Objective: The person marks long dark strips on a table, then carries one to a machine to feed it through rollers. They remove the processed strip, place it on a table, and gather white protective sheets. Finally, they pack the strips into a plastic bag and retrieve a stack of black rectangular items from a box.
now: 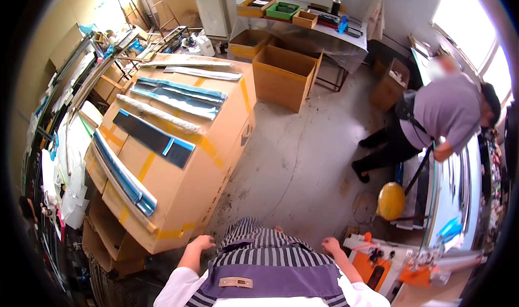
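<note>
- Head view: my left hand (201, 243) hangs at my side, fingers curled in a loose fist, holding nothing.
- Nearest thing is the big taped cardboard box (184, 161), just beside that hand, up and to the left; its long axis runs away from me toward the far wall.
- My right hand (331, 245) is loosely curled and empty too, nearer the orange machine (378, 261) at lower right.
- Left hand is clearly closer to the box.

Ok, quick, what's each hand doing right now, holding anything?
Left hand: loosely curled, holding nothing, close to the big cardboard box.
Right hand: loosely curled, holding nothing, near the orange machine.
</note>
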`<act>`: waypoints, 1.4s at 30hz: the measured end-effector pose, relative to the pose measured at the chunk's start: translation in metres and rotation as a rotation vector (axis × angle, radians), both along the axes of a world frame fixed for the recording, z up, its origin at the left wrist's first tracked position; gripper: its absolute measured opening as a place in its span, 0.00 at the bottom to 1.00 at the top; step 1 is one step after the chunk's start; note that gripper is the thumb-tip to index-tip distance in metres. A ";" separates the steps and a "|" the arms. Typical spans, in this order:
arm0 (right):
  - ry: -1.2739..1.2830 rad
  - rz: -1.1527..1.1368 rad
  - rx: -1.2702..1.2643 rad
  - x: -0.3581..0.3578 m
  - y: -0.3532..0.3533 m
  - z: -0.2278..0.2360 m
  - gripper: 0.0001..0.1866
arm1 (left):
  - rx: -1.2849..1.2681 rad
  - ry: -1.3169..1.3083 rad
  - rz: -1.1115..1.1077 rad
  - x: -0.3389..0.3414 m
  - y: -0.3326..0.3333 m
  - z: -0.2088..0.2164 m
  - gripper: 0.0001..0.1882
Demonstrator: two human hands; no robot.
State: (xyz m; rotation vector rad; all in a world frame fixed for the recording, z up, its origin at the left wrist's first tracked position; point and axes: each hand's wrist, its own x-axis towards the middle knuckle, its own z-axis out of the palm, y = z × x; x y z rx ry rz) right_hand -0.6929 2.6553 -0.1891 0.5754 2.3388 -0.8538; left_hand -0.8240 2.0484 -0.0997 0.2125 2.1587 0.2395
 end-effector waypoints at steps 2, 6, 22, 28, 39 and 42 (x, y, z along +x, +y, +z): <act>0.064 -0.126 -0.026 -0.081 0.024 -0.008 0.15 | -0.037 -0.059 0.297 -0.047 0.025 0.036 0.27; 0.275 -0.058 -0.039 -0.265 0.035 0.046 0.13 | 0.065 0.062 0.214 -0.141 0.043 0.001 0.25; -0.255 -0.072 0.118 -0.443 0.138 0.025 0.13 | 0.713 0.326 -0.100 -0.620 0.341 0.144 0.23; -0.209 0.085 0.133 -0.666 0.210 0.002 0.15 | 0.807 0.176 0.069 -0.661 0.367 0.112 0.20; 0.150 0.225 -0.004 -0.995 0.183 0.056 0.16 | 0.736 0.425 0.461 -0.750 0.362 0.118 0.15; 0.080 0.273 -0.021 -1.025 0.162 0.044 0.17 | 0.689 0.448 0.479 -0.791 0.348 0.134 0.17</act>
